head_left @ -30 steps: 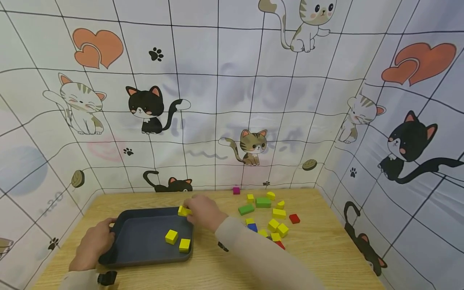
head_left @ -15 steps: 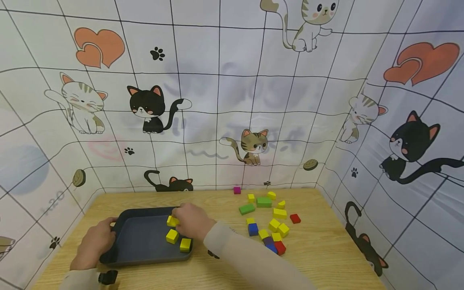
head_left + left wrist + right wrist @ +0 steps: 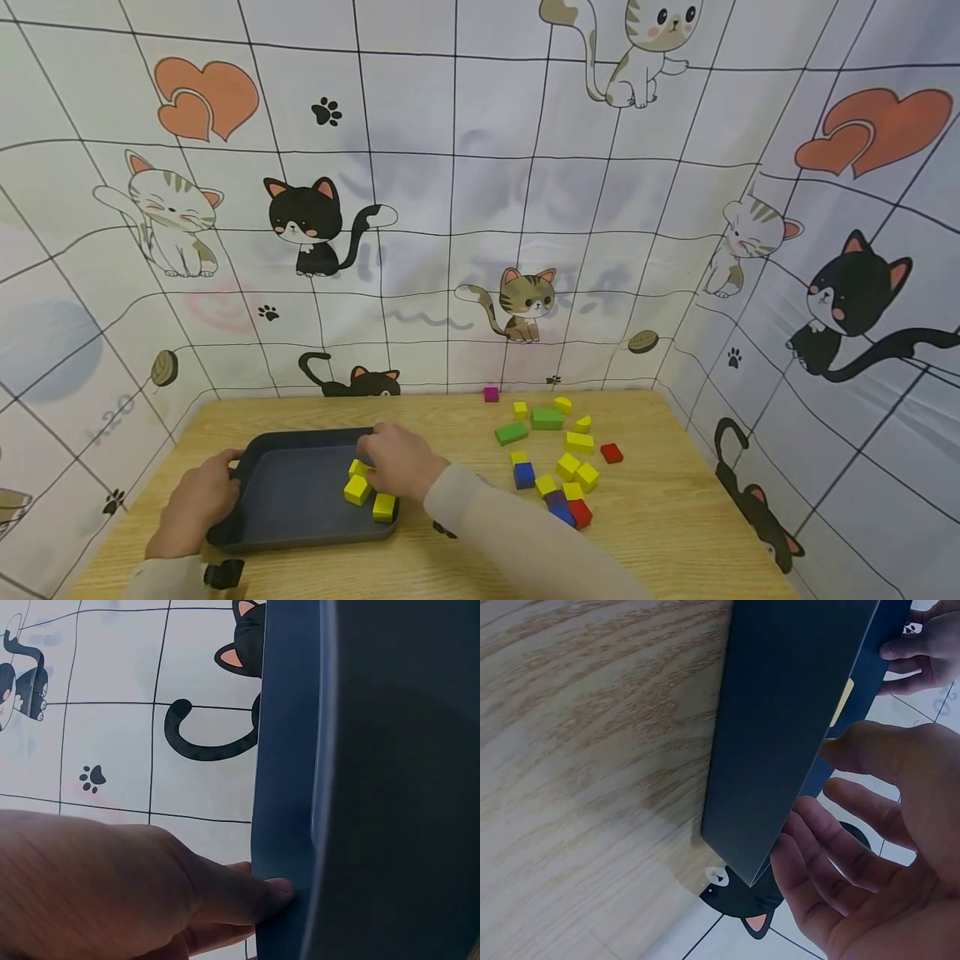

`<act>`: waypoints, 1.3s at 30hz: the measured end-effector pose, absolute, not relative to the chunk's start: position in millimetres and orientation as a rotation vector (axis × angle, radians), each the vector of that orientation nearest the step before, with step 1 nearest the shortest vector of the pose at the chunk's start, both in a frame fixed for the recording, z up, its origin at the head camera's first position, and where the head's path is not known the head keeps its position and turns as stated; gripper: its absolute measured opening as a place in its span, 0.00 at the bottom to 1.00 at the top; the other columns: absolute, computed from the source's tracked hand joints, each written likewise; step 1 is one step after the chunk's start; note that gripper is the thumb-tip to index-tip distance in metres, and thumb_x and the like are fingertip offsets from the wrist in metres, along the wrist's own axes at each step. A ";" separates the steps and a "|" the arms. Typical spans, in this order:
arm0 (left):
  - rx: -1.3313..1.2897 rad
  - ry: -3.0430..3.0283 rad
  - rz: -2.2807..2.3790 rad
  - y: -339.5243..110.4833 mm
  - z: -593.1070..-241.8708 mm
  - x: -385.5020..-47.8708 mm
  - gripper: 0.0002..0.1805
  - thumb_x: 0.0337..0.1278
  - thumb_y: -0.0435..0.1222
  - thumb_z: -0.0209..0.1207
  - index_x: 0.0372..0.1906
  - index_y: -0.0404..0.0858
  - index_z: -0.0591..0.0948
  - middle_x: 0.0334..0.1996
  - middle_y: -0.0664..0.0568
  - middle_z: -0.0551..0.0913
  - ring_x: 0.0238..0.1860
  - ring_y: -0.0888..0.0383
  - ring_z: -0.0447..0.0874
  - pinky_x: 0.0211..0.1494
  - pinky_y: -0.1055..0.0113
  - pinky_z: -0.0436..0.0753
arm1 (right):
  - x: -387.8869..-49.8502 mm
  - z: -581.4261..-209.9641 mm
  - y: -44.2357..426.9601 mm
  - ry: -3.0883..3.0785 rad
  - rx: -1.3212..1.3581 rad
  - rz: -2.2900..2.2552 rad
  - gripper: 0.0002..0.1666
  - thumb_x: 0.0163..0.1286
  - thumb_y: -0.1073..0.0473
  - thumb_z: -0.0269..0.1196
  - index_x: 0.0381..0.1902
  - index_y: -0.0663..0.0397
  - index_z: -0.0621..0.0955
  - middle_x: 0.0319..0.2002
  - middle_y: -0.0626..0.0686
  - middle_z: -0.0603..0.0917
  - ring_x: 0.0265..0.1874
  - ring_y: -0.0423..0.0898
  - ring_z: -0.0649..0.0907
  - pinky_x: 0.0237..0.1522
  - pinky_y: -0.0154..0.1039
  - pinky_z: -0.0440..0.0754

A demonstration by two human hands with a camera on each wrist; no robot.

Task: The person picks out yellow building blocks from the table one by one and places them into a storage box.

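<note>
A dark grey tray (image 3: 292, 492) lies on the left part of the table. My left hand (image 3: 197, 504) grips its left rim; in the left wrist view the thumb (image 3: 262, 896) lies over the edge, with fingers below. Three yellow blocks sit in the tray's right half: one in the middle (image 3: 357, 490), one near the front corner (image 3: 384, 507), and a third (image 3: 358, 468) partly hidden by my right hand (image 3: 401, 461). That hand is over the tray's back right edge. The right wrist view shows its fingers (image 3: 859, 859) loosely bent and apart, with nothing between them; yellow (image 3: 843, 701) shows beyond the thumb.
Right of the tray, loose blocks are scattered on the wooden table (image 3: 675, 533): several yellow (image 3: 580, 442), green (image 3: 546, 418), blue (image 3: 524, 476) and red (image 3: 612, 453) ones. A magenta cube (image 3: 491, 394) stands at the back edge. A cat-print curtain (image 3: 450, 208) encloses the back and sides.
My right hand has moved left over the tray with a yellow block, which has gone down into the tray and out of its fingers. My left hand keeps its place on the rim.
</note>
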State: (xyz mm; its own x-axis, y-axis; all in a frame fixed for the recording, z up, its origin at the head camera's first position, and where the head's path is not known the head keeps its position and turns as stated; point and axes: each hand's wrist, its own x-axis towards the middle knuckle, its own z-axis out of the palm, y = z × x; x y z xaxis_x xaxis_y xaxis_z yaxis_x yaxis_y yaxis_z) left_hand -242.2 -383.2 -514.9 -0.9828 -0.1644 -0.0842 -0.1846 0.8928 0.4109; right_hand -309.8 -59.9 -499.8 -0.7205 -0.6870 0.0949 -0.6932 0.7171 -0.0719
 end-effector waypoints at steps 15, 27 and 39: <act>-0.262 3.023 0.644 -382.8 -514.0 -243.0 0.30 0.77 0.27 0.59 0.78 0.21 0.73 0.64 0.19 0.86 0.57 0.17 0.89 0.54 0.28 0.90 | -333.4 -492.9 -15.7 -2.818 0.987 0.348 0.20 0.80 0.55 0.77 0.67 0.46 0.92 0.55 0.50 0.92 0.47 0.41 0.86 0.48 0.30 0.89; -0.249 3.043 0.631 -380.1 -512.1 -240.2 0.29 0.77 0.26 0.58 0.78 0.21 0.73 0.63 0.18 0.86 0.57 0.17 0.89 0.53 0.28 0.90 | -375.6 -504.2 54.4 -2.858 0.751 0.449 0.18 0.78 0.60 0.77 0.63 0.53 0.93 0.55 0.57 0.91 0.51 0.53 0.90 0.48 0.49 0.94; -0.232 3.021 0.679 -381.5 -514.2 -240.9 0.30 0.79 0.26 0.55 0.79 0.20 0.72 0.64 0.18 0.86 0.54 0.20 0.91 0.52 0.31 0.92 | -406.6 -518.3 113.1 -2.943 0.585 0.490 0.18 0.78 0.63 0.77 0.62 0.60 0.92 0.61 0.59 0.93 0.61 0.58 0.90 0.65 0.56 0.94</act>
State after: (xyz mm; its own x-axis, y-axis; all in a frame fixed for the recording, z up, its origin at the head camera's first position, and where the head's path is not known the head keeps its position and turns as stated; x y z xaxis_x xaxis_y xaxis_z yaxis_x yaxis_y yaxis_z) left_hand -240.9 -381.5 -514.2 -0.9882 -0.1375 -0.0680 -0.1534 0.8931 0.4228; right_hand -406.6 113.1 -518.3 -0.9210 -0.3554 0.1595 -0.3879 0.8744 -0.2917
